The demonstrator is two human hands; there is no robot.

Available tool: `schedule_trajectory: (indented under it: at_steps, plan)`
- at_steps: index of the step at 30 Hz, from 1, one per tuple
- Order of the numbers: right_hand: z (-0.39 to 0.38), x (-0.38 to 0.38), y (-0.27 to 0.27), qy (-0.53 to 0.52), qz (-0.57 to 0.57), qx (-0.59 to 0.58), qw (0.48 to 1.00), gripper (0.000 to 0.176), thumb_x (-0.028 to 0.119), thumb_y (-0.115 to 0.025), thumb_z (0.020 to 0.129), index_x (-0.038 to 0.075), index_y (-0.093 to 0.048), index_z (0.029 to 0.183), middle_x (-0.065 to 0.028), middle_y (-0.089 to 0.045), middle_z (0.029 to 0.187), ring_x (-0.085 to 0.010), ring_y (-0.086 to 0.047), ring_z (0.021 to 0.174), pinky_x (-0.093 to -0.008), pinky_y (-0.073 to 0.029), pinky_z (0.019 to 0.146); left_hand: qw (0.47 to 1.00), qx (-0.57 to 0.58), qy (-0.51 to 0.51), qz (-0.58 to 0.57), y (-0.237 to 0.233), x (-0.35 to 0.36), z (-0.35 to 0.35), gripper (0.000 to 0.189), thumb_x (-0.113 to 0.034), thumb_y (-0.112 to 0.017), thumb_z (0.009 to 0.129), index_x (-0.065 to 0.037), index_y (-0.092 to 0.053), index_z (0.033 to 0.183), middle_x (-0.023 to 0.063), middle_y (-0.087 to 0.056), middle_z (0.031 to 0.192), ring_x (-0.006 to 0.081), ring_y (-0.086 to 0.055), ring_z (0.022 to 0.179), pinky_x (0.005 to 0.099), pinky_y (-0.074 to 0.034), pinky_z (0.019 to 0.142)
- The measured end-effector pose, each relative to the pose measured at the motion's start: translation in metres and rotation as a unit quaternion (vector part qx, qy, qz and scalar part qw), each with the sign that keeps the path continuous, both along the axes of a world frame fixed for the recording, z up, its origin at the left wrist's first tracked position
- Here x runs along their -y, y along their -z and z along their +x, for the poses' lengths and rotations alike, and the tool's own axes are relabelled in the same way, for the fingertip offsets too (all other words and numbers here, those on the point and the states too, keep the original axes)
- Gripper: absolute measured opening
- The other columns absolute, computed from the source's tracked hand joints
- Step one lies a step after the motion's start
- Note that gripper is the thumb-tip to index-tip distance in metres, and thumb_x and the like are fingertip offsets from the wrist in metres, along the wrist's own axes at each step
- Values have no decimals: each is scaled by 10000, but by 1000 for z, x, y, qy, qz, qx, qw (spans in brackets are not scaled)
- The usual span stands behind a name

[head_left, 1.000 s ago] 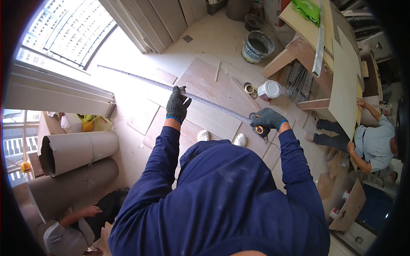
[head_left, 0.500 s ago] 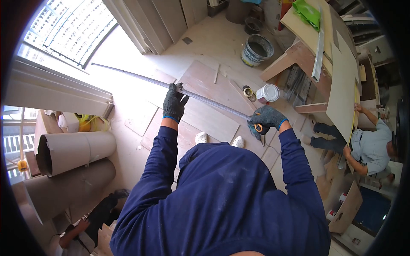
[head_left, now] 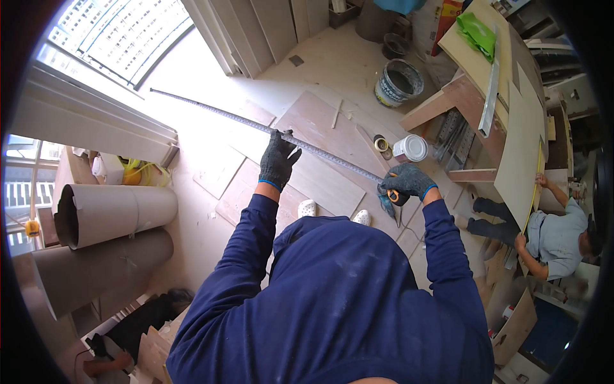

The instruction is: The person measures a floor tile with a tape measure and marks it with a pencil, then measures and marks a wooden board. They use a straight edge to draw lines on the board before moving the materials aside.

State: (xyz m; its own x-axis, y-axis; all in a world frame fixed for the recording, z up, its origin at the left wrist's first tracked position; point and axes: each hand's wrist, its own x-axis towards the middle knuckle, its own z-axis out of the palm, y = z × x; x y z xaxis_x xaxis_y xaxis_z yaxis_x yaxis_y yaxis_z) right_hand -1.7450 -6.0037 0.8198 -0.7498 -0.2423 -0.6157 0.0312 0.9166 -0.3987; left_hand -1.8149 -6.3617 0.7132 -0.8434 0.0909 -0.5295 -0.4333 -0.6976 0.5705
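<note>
My right hand (head_left: 409, 181), in a dark glove, is closed around an orange and black tape measure (head_left: 398, 197). The long blade (head_left: 224, 115) stretches from it up and left, over the floor toward the bright window. Partway along the blade, my left hand (head_left: 277, 160), gloved too, holds it between thumb and fingers. A dark, bluish object (head_left: 387, 208) hangs just below my right hand; I cannot make out what it is. Beneath the blade lie floor tiles (head_left: 320, 176).
A white bucket (head_left: 410, 148), tape rolls (head_left: 381, 143) and a large bucket (head_left: 398, 83) stand ahead. On the right a person (head_left: 555, 237) holds a yellow tape along a board (head_left: 521, 147). Large rolls (head_left: 128, 214) lie left, with another person (head_left: 144, 326) below them.
The view has shifted, so most of the room sits a little to the right. Both my hands keep their hold on the tape measure, with the blade still extended.
</note>
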Motion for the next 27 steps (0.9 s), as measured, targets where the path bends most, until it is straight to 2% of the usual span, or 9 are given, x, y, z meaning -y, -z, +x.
schedule_trajectory:
  at_steps: [5, 11, 14, 15, 18, 21, 22, 24, 27]
  plan:
    - [0, -8, 16, -142, -29, -84, 986, 228, 260, -714, 749, 219, -744, 972, -95, -709, 1002, -309, -684, 895, -391, -535, 793, 999, 3, 43, -9, 11, -5, 7, 488, -498, -508, 990, -72, -612, 1205, 48, -626, 1010, 185, -585, 1001, 453, -481, 970]
    - [-1, -9, 32, -216, -17, -131, 967, 225, 255, -703, 757, 229, -744, 977, -77, -710, 1011, -294, -683, 906, -388, -535, 799, 997, 20, 66, 44, 29, -28, 35, 235, -260, -629, 949, -102, -616, 1122, 49, -638, 1005, 186, -626, 954, 450, -537, 915]
    - [-2, 3, 24, -93, -17, -58, 994, 202, 277, -690, 772, 197, -742, 950, -97, -707, 992, -303, -678, 904, -387, -530, 805, 989, -4, 136, 49, 28, -40, 53, 277, -203, -671, 907, -102, -612, 1158, 49, -653, 1090, 179, -619, 1017, 418, -525, 938]
    - [-2, 8, 19, -93, -17, -58, 994, 202, 277, -690, 772, 197, -742, 950, -97, -707, 992, -303, -678, 904, -387, -530, 805, 954, -201, 187, -122, 41, -45, 60, 311, -141, -646, 920, -72, -594, 1218, 60, -626, 1172, 179, -606, 1051, 412, -529, 951]
    - [-2, 13, 18, -95, -32, -71, 992, 222, 317, -681, 784, 148, -737, 917, -127, -703, 966, -322, -669, 913, -395, -520, 812, 892, -308, 257, -208, 65, -56, 74, 387, 3, -571, 932, -24, -528, 1316, 91, -551, 1300, 212, -590, 1111, 379, -535, 971]
    - [-3, 18, 31, -53, -41, -74, 995, 308, 373, -708, 786, 74, -737, 853, -136, -713, 850, -280, -684, 800, -366, -522, 755, 657, -516, 244, -493, 52, -61, 80, 387, -7, -574, 933, -32, -530, 1316, 74, -559, 1256, 191, -591, 1083, 369, -543, 955]
    - [-3, 20, 31, -37, -47, -64, 996, 313, 376, -709, 787, 71, -735, 853, -138, -710, 845, -286, -682, 799, -367, -521, 753, 659, -513, 244, -494, 50, -64, 82, 387, -7, -574, 933, -32, -530, 1316, 74, -559, 1256, 191, -591, 1083, 369, -543, 955]
    - [-3, 23, 33, -23, -54, -52, 997, 318, 379, -710, 789, 69, -733, 853, -141, -707, 840, -292, -680, 798, -368, -519, 751, 905, -244, 299, -176, 58, -74, 84, 376, -17, -578, 931, -43, -537, 1304, 66, -566, 1197, 182, -592, 1064, 373, -547, 949]
    - [-3, 25, 40, 12, -48, -14, 999, 314, 372, -709, 795, 65, -731, 854, -145, -703, 841, -308, -674, 797, -373, -518, 747, 946, -179, 251, -96, 61, -78, 83, 337, -28, -560, 943, -42, -547, 1279, 67, -562, 1164, 179, -591, 1066, 366, -555, 939]
